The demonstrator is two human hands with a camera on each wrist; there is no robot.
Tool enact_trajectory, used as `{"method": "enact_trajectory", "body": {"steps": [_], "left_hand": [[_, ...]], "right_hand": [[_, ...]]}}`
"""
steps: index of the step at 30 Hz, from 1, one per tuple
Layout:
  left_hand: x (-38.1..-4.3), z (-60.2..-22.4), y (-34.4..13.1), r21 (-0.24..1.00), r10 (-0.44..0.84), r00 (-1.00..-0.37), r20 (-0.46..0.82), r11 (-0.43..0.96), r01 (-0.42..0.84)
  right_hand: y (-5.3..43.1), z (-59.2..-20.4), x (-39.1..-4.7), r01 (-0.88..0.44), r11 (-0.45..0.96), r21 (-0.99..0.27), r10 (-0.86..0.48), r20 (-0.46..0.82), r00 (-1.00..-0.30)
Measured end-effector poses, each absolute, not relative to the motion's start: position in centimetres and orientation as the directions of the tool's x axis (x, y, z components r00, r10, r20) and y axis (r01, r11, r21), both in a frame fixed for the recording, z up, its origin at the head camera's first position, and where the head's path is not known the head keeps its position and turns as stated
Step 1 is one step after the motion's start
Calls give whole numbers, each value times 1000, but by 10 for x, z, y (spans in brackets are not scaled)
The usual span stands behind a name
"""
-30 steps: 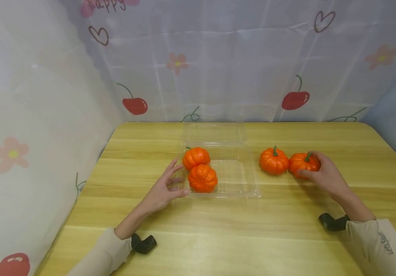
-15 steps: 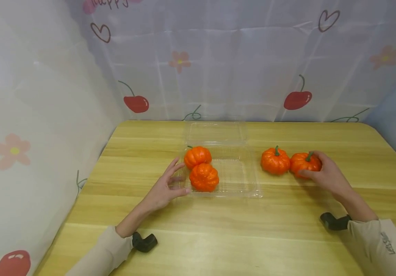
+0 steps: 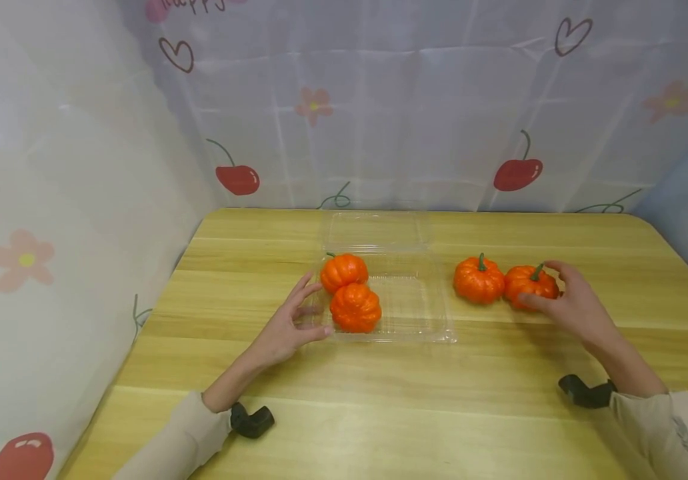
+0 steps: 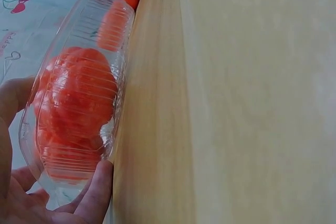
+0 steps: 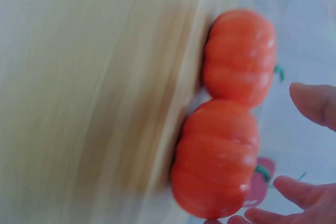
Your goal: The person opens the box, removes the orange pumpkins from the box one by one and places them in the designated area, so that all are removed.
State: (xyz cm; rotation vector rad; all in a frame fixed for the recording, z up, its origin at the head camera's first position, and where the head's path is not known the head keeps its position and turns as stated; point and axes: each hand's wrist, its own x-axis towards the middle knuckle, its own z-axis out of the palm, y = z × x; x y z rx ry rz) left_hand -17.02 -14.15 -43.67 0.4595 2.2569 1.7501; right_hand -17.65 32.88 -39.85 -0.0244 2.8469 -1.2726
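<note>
A clear plastic clamshell box (image 3: 404, 337) lies with its lid (image 3: 377, 230) folded back. Two small orange pumpkins sit in its left part: the rear pumpkin (image 3: 344, 272) has its stem to the left, and the front pumpkin (image 3: 356, 308) shows no stem. My left hand (image 3: 281, 330) is at the box's left front corner, fingers and thumb spread about it; a fingertip (image 4: 103, 174) touches the box. To the right, two more stand side by side, stems up: the left pumpkin (image 3: 479, 280) and the right pumpkin (image 3: 530, 287). My right hand (image 3: 578, 307) hovers loosely around the right one, thumb (image 5: 315, 103) apart from it.
Everything stands on a wooden table (image 3: 380, 413). A printed curtain (image 3: 380, 133) hangs along the back edge, and a pale sheet (image 3: 80, 200) runs down the left side. Black wrist mounts (image 3: 251, 421) sit on both wrists.
My right hand has drawn back slightly to the right, its fingers parting from the right pumpkin. The left hand and the pumpkins stay put; the head view has shifted a little.
</note>
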Motion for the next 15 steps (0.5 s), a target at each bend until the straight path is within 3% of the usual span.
{"method": "enact_trajectory", "body": {"steps": [5,15], "left_hand": [[-170,-436,-143,966,393,-919,-1,238,101],[-169,-434,-141,969,400,-917,-5,229,95]], "right_hand": [[320,-393,-172,-98,696,-711,-62,76,-995],[318,-390,-169,-50,674,-737,-28,42,-999]]}}
